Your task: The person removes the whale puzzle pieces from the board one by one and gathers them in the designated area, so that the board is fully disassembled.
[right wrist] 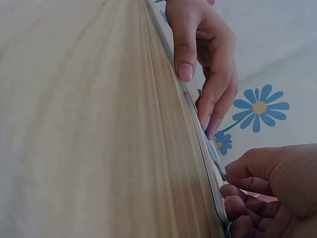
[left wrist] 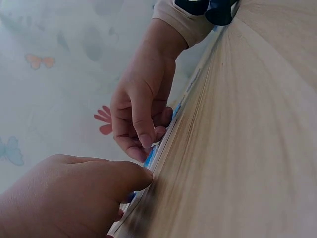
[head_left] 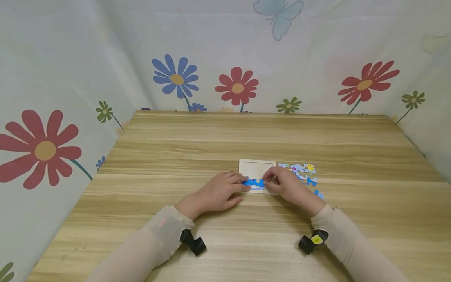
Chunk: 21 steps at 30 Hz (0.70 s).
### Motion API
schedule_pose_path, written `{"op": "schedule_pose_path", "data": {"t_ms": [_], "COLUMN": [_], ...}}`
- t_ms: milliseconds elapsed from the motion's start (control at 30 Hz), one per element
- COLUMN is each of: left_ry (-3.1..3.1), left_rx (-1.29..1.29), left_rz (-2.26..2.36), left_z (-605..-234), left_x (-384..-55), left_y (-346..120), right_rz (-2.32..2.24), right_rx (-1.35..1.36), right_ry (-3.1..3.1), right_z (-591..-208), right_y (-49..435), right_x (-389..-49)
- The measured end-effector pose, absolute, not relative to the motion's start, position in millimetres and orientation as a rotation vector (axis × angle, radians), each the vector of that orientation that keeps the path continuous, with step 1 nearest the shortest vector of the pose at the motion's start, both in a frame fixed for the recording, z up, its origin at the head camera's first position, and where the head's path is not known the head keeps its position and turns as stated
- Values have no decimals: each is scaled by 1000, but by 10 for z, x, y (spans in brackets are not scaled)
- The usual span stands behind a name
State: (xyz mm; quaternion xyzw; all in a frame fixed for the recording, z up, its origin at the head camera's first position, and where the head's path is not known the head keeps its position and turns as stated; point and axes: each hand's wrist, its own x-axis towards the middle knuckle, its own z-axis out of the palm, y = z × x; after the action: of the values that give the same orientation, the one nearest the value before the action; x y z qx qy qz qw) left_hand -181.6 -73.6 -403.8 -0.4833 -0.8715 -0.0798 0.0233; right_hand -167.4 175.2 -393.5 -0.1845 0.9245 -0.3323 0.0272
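A light wooden puzzle board (head_left: 256, 167) lies on the table, blue puzzle pieces (head_left: 254, 183) fitted along its near side. My left hand (head_left: 220, 192) rests at the board's left edge, its fairly straight fingertips touching the leftmost blue piece. From the other side my right hand (head_left: 287, 186) pinches a blue piece between thumb and curled fingers, low over the tray; the fingers hide most of it. In the right wrist view the thumb (right wrist: 237, 171) meets the end of a thin piece at the board's rim. The left wrist view shows both hands close together over the board.
Loose puzzle pieces (head_left: 297, 168), blue, white and yellow, lie right of the board, partly behind the right hand. One blue piece (head_left: 318, 194) sits near the right wrist. The wood-grain table (head_left: 176, 149) runs back to a flower-printed cloth (head_left: 204, 47).
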Motion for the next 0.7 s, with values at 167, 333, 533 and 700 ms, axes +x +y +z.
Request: {"op": "schedule_pose_path", "data": {"t_ms": [167,333,533,700], "left_ry": [-2695,-2693,-2691,-2682], "left_rx": [-1497,-1495,-1493,-1494], "left_rz": [-247,-259,-269,-273], "left_z": [-4034,-4034,-4037,-4043], "left_x": [-1815,-1816,-1819,-1819], "left_y": [-736,-737,-737,-734], "right_rz": [-1043,-1067,-1106,-1164], "right_rx": [-579,-567,-566,-543], "right_ry": [2857,2843,2819,2785], "right_z": [-3940,-3945,-3947,-3948], "right_y": [1757,1760,1757,1744], "right_x": [-1677,-1690,-1693,-1692]}}
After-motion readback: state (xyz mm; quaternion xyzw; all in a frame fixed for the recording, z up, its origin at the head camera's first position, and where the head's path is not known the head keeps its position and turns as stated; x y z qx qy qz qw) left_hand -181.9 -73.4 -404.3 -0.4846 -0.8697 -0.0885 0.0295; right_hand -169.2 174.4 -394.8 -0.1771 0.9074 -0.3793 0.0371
